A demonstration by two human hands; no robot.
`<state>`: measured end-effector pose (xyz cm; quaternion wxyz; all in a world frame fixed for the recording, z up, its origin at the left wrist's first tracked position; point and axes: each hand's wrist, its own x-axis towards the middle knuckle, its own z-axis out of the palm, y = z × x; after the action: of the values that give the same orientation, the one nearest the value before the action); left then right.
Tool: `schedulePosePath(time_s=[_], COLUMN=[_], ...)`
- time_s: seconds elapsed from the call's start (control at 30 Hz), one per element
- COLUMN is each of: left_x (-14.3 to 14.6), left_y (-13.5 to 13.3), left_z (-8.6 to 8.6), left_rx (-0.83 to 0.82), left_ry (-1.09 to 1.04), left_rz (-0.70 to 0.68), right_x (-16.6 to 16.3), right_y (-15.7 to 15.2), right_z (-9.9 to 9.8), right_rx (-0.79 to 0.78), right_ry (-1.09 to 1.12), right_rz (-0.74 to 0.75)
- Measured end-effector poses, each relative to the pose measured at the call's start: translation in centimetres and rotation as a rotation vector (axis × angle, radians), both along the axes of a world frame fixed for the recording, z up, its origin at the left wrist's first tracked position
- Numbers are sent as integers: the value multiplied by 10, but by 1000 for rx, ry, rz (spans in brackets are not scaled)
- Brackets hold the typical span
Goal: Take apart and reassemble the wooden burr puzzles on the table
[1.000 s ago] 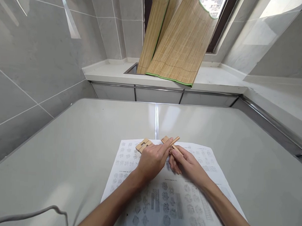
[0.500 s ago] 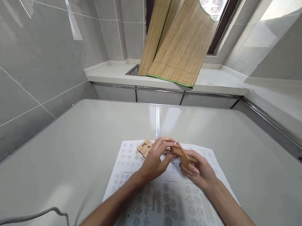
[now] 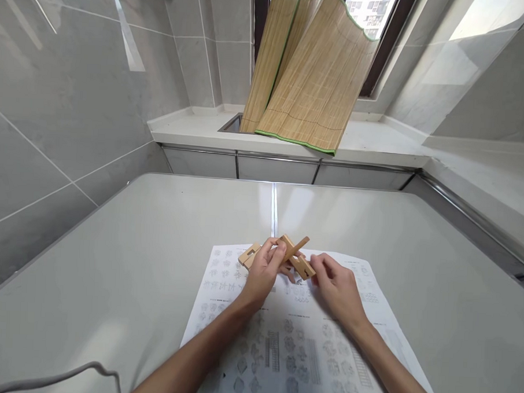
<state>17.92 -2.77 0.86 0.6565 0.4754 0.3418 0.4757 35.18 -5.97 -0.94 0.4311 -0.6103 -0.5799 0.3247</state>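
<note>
A few flat wooden puzzle pieces (image 3: 303, 268), joined crosswise, are held just above a printed sheet. One narrow piece sticks up to the right, and the lower right one bears a small dark mark. My left hand (image 3: 265, 272) is closed around their left side, thumb on top. At their right end is my right hand (image 3: 334, 281), its fingers curled and the fingertips against the end of the marked piece. Just beyond my left hand, more notched wooden pieces (image 3: 245, 257) lie on the sheet, partly hidden by that hand.
The printed sheet (image 3: 278, 313), covered in small diagrams, lies on a pale glossy table (image 3: 111, 259) with a central seam. A grey cable (image 3: 54, 378) runs along the lower left. Behind, a bamboo mat (image 3: 310, 77) leans on a white ledge (image 3: 187, 129) by a window.
The joined pieces have turned and shifted left, and the marked face now shows. My left thumb has come on top of them. My right hand has gone from underneath to their right end.
</note>
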Motion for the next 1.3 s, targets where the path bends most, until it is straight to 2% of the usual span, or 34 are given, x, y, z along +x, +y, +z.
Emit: schedulePosePath(time_s=[0.13, 0.27, 0.43, 0.6, 0.77, 0.9, 1.0, 1.07, 1.3], left_x=[3, 4, 4, 4, 3, 2, 1, 0, 0], left_y=[-3, -5, -3, -2, -3, -3, -2, -2, -3], left_z=[-5, -6, -10, -15, -14, -12, -12, -12, -12], left_rx=[-37, -66, -87, -88, -113, -132, -142, -139, -98], left_ry=[-16, -31, -46, -50, -36, -29, 4, 44, 111], left_rz=[-37, -62, -58, -78, -60, -20, 8, -2, -52], right_x=[0, 4, 6, 8, 11, 13, 14, 14, 11], right_y=[2, 5, 6, 9, 10, 12, 14, 15, 8], right_z=[-9, -17, -18, -18, -9, -1, 1, 1, 11], right_rx=[201, 275, 233, 197, 95, -64, -134, -169, -264], right_ry=[-294, -413, -372, -300, -23, 456, 780, 898, 1012], right_rz=[85, 183, 213, 171, 17, -39, -4, 29, 243])
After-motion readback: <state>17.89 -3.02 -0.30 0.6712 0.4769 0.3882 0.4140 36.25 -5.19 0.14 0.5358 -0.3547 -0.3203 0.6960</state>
